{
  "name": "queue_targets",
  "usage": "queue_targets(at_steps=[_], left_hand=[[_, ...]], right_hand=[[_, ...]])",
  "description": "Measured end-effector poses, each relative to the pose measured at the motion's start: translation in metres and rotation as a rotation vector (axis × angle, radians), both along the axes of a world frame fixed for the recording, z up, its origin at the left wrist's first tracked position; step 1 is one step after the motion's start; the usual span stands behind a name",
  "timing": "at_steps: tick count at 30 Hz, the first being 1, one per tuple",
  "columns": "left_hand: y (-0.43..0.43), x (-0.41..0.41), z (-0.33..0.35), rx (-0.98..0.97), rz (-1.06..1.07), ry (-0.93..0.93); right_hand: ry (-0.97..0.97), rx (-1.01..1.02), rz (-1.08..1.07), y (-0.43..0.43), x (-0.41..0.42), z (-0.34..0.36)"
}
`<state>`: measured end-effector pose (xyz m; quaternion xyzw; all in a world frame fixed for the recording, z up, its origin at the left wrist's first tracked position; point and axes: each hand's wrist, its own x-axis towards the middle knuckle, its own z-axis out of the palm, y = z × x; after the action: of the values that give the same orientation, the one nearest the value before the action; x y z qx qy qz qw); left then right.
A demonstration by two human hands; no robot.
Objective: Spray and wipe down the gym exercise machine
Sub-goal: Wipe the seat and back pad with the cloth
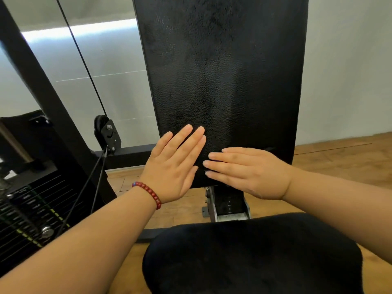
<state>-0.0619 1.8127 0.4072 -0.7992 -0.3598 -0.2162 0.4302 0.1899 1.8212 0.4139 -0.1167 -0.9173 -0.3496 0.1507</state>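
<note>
A tall black textured back pad point(222, 71) of the gym machine stands upright in front of me. My left hand point(174, 166), with a red bead bracelet at the wrist, lies flat with straight fingers on the pad's lower left part. My right hand point(248, 170) lies flat across the pad's bottom edge, fingers pointing left, its fingertips close to my left hand. Neither hand holds anything. No spray bottle or cloth is in view. The black seat pad point(254, 255) fills the bottom of the view below my arms.
A black frame post point(42, 85) slants at the left, with a cable and pulley point(107, 134) beside it. A weight stack point(27, 209) sits at the lower left. Wooden floor point(339, 158) and a pale wall lie behind.
</note>
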Motion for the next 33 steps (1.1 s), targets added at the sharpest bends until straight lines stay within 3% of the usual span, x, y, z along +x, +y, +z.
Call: queue_targets(at_steps=[6, 9, 11, 15, 19, 21, 23, 27, 33], left_hand=[[-0.003, 0.000, 0.003, -0.043, 0.026, 0.015], [-0.006, 0.002, 0.003, -0.068, 0.014, -0.020], [-0.012, 0.007, 0.006, -0.108, -0.022, -0.093], [-0.036, 0.021, 0.021, -0.364, -0.190, -0.450], [-0.068, 0.034, 0.041, -0.688, -0.334, -1.094], [-0.077, 0.043, 0.050, -0.880, -0.408, -1.311], [-0.080, 0.050, 0.057, -1.035, -0.489, -1.478], [-0.074, 0.057, 0.069, -1.027, -0.487, -1.677], [-0.063, 0.058, 0.088, -0.938, -0.616, -1.940]], right_hand=[[-0.085, -0.009, -0.034, -0.003, 0.032, 0.009], [0.001, -0.035, -0.112, -0.016, 0.037, 0.014], [0.246, -0.232, -0.145, -0.031, 0.017, 0.017], [1.078, -0.927, -0.116, -0.067, -0.033, 0.046], [1.537, -1.487, 0.021, -0.076, -0.054, 0.058], [1.716, -1.736, 0.113, -0.078, -0.063, 0.060], [1.787, -1.834, 0.171, -0.080, -0.069, 0.062], [1.835, -1.725, 0.142, -0.078, -0.075, 0.065], [1.568, -1.118, -0.149, -0.070, -0.064, 0.077]])
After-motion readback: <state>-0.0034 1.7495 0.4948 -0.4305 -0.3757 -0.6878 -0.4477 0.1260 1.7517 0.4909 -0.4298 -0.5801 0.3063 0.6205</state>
